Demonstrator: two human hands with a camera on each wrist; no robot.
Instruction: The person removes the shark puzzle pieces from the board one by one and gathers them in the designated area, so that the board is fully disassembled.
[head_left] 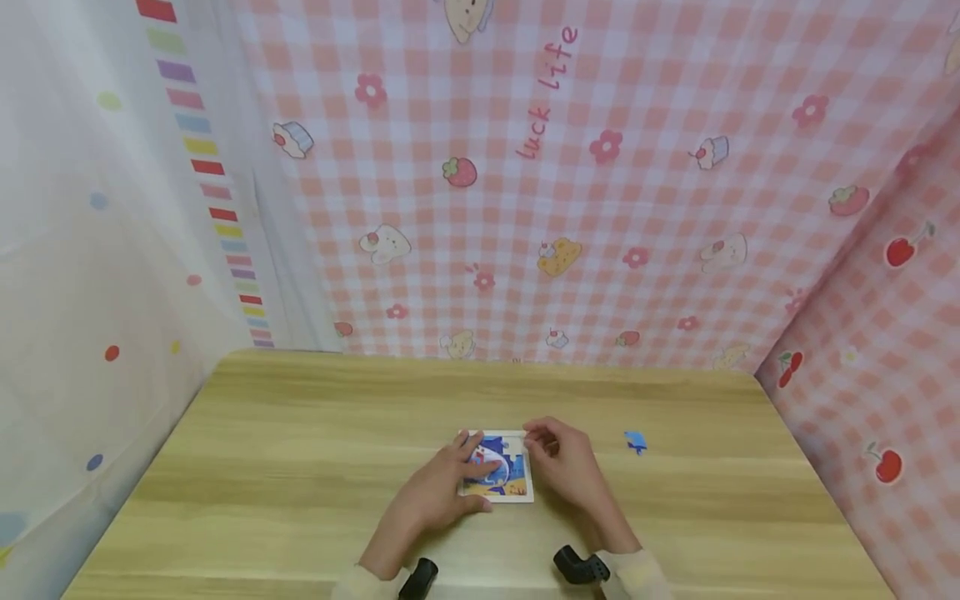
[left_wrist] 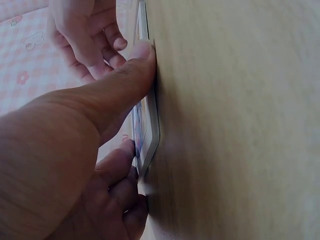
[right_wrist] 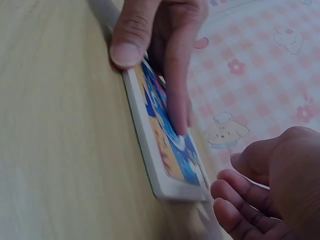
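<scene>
A small square jigsaw puzzle (head_left: pixel 517 483) in a white frame lies on the table, its picture blue, white and orange. A pale gap (head_left: pixel 512 448) shows at its upper right. My left hand (head_left: pixel 438 483) holds the frame from the left, thumb (right_wrist: pixel 126 54) against the near edge and a finger lying across the picture. At the upper right corner is my right hand (head_left: pixel 567 462), fingers loosely bent; in the right wrist view no piece shows between its fingers (right_wrist: pixel 230 190). A loose blue puzzle piece (head_left: pixel 635 441) lies to the right of that hand.
The wooden table (head_left: pixel 300 433) reaches back to a pink checked curtain (head_left: pixel 510 208). White dotted cloth (head_left: pixel 90 317) hangs on the left, more checked cloth (head_left: pixel 885 350) on the right. Black wrist cameras (head_left: pixel 581 567) sit on both wrists.
</scene>
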